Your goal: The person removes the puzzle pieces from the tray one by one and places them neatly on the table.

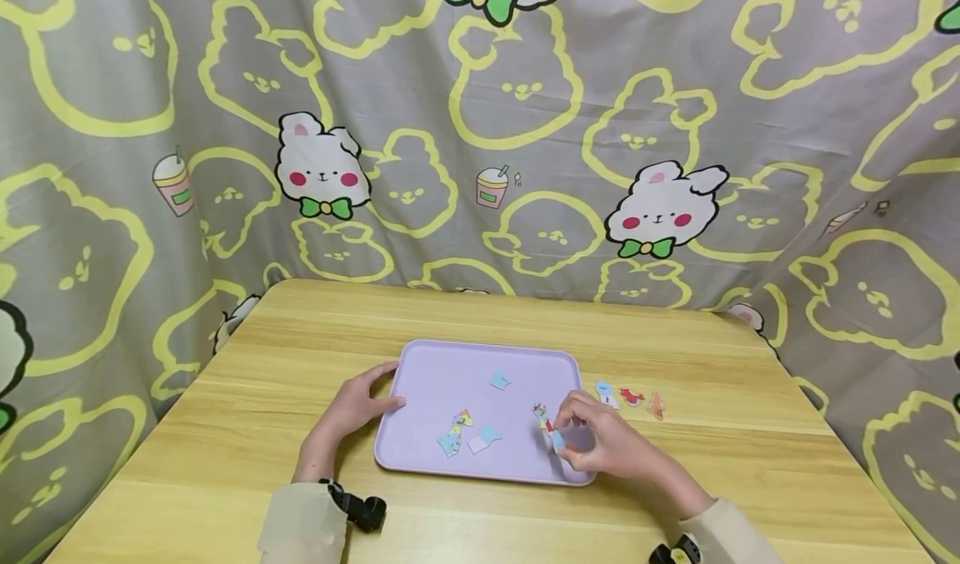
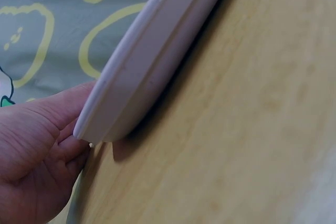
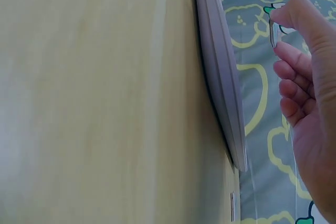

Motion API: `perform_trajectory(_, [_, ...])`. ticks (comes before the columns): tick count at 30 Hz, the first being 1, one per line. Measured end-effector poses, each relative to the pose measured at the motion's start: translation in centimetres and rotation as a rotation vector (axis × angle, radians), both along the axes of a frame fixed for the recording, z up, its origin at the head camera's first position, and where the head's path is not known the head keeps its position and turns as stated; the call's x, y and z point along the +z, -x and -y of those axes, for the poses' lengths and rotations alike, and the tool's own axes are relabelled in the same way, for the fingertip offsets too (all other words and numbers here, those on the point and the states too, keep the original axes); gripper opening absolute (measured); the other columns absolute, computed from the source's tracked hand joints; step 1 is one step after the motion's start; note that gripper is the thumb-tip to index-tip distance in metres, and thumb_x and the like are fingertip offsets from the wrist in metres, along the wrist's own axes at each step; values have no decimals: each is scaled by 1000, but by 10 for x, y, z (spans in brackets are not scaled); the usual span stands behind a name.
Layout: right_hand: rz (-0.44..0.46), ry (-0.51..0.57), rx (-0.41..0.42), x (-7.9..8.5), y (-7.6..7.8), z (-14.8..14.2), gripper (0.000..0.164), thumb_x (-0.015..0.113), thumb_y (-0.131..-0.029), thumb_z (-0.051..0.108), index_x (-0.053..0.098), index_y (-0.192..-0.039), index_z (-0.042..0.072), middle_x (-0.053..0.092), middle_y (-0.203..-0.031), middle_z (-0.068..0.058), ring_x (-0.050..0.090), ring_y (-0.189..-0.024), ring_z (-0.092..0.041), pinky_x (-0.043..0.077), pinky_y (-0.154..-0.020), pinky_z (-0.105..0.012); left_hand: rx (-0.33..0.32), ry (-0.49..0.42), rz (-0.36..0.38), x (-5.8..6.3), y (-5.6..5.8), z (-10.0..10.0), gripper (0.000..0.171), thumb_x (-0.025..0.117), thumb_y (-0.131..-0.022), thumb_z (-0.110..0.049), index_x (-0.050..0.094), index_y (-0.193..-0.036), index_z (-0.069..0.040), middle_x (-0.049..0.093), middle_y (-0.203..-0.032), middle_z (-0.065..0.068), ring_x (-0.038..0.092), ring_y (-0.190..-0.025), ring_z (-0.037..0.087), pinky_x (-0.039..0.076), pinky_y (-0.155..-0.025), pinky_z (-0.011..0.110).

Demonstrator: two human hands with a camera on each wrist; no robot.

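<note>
My left hand [image 1: 357, 406] grips the left rim of a lilac tray [image 1: 480, 356], its thumb reaching over the rim. In the left wrist view, fingers curl against the tray's outer side. Over the tray's right part, my right hand [image 1: 603, 437] pinches a small light-blue puzzle piece [image 1: 557, 441] between thumb and index finger. A colourful patterned piece [image 1: 541, 414] shows right beside it, overlapping it in the head view. From the right wrist, the held piece [image 3: 274, 33] appears nearly edge-on. On the tray lie a patterned piece cluster [image 1: 453, 435], a blue-and-white piece [image 1: 484, 439] and a light-blue piece [image 1: 501, 380].
Right of the tray, on the wooden table [image 1: 300, 339], lie a blue-and-white piece [image 1: 606, 394], a red piece [image 1: 632, 396] and an orange piece [image 1: 657, 405]. A grey curtain [image 1: 420, 89] with cartoon figures hangs around the table's back and sides.
</note>
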State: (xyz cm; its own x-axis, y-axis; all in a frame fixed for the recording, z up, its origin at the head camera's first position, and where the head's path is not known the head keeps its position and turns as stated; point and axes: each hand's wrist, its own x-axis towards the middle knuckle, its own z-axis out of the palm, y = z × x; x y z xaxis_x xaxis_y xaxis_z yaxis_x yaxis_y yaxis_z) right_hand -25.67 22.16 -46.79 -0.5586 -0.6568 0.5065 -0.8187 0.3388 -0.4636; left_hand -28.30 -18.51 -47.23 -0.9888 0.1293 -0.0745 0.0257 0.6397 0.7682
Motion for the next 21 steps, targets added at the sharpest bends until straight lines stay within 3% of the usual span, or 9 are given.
perform_trajectory(12, [-49, -6, -54, 2, -1, -17, 40, 80, -66, 2, 59, -96, 19, 58, -94, 5, 50, -86, -7, 48, -69, -23, 4, -5, 4, -1, -1, -1, 66, 71, -90, -26, 43, -148, -11, 38, -155, 21, 28, -146, 44, 27, -118, 60])
perform_trajectory(21, [-27, -10, -119, 0, -1, -34, 38, 80, -65, 1, 59, -93, 17, 57, -91, 4, 50, -80, -13, 47, -68, -22, 0, 3, -6, 1, -1, 0, 65, 70, -91, -24, 43, -148, -11, 38, -154, 22, 29, -145, 45, 28, -118, 61])
